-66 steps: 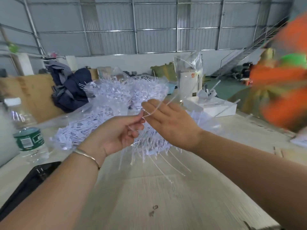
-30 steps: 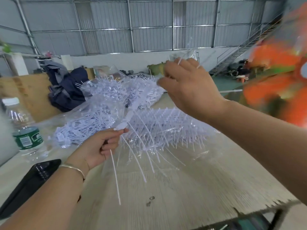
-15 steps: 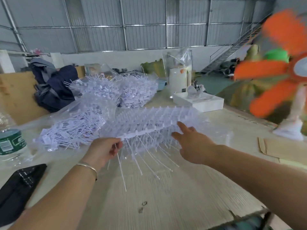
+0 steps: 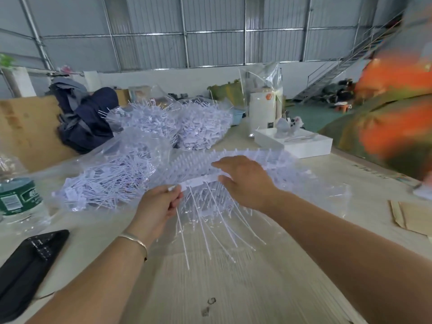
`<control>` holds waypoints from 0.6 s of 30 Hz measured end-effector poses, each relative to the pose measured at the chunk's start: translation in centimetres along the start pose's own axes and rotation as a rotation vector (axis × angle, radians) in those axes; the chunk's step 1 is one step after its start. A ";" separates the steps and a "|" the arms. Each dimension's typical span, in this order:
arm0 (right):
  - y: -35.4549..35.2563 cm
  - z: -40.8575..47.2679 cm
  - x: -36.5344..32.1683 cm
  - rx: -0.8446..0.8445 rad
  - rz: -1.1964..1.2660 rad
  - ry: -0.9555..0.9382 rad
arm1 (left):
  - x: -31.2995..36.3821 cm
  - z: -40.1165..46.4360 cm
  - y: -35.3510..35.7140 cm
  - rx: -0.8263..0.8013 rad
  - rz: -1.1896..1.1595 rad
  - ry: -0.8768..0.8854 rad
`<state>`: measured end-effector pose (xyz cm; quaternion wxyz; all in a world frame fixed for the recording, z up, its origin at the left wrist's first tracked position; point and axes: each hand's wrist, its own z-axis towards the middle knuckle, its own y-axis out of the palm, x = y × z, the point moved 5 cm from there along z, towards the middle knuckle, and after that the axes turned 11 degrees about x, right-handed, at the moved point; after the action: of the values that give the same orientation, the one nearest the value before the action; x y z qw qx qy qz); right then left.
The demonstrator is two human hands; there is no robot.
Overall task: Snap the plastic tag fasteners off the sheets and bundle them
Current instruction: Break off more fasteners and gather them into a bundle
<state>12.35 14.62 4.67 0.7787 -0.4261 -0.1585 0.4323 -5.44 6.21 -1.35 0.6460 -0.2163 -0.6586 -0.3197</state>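
Observation:
A white sheet of plastic tag fasteners (image 4: 201,182) hangs above the table, its long thin tails (image 4: 210,225) dangling down. My left hand (image 4: 161,204) pinches the left end of the sheet's spine. My right hand (image 4: 245,181) grips the spine further right, fingers laid over the top. Behind them a stack of more fastener sheets (image 4: 275,164) lies on clear plastic. Heaps of loose white fasteners (image 4: 109,181) fill clear bags at left, with two more bagged heaps (image 4: 187,127) further back.
A water bottle (image 4: 16,199) stands at far left, a black pouch (image 4: 25,265) in front of it. A white box (image 4: 294,143) and a white canister (image 4: 264,111) sit behind. A blurred orange fan (image 4: 395,108) spins at right. Cardboard (image 4: 411,216) lies at right.
My right hand came down from its raised position and has closed over the sheet's spine beside my left hand. The view shifted slightly.

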 end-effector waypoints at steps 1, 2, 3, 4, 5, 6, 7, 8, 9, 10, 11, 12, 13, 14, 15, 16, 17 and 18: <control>1.0 -0.1 0.1 -0.010 0.077 0.004 | -0.1 0.1 0.1 -0.014 -0.024 -0.004; 1.7 -0.3 0.2 0.006 0.153 0.022 | -0.3 0.1 0.3 -0.033 -0.051 -0.019; 2.2 -0.5 0.4 0.040 0.234 0.051 | -0.5 0.1 0.4 -0.057 -0.084 -0.044; 2.7 -0.9 0.6 0.084 0.315 0.088 | -0.9 0.0 0.5 -0.081 -0.124 -0.078; 3.0 -1.3 0.8 0.127 0.392 0.121 | -1.2 -0.2 0.7 -0.103 -0.159 -0.109; 3.4 -1.7 1.1 0.151 0.462 0.155 | -1.5 -0.3 0.9 -0.130 -0.185 -0.134; 3.6 -2.0 1.2 0.151 0.527 0.185 | -1.7 -0.6 1.0 -0.158 -0.202 -0.160; 3.7 -2.1 1.3 0.130 0.599 0.206 | -1.8 -0.8 1.2 -0.193 -0.218 -0.186; 3.7 -2.2 1.2 0.102 0.692 0.207 | -1.8 -1.1 1.4 -0.237 -0.248 -0.215; 3.6 -2.2 1.0 0.083 0.797 0.195 | -1.7 -1.3 1.7 -0.291 -0.299 -0.243; 3.3 -2.2 0.8 0.070 0.897 0.182 | -1.7 -1.5 2.0 -0.350 -0.367 -0.279; 3.2 -2.2 0.6 0.054 0.963 0.169 | -1.6 -1.8 2.3 -0.402 -0.429 -0.315; 3.2 -2.3 0.4 0.028 0.997 0.151 | -1.6 -2.2 2.6 -0.450 -0.460 -0.339; 3.4 -2.4 0.1 0.000 1.001 0.132 | -1.6 -2.7 3.0 -0.503 -0.455 -0.338; 3.7 -2.5 -0.1 -0.027 0.995 0.115 | -1.7 -3.0 3.4 -0.546 -0.427 -0.321; 4.0 -2.5 -0.3 -0.040 0.984 0.105 | -1.7 -3.3 3.7 -0.570 -0.391 -0.298; 4.1 -2.5 -0.3 -0.038 0.981 0.106 | -1.6 -3.6 4.0 -0.573 -0.362 -0.274; 4.1 -2.4 -0.2 -0.025 0.986 0.119 | -1.6 -3.6 4.2 -0.546 -0.345 -0.264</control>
<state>11.48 14.23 -0.01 0.4841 -0.4836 0.1016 0.7221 0.14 6.81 -2.49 0.4101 -0.3058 -0.6535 -0.5579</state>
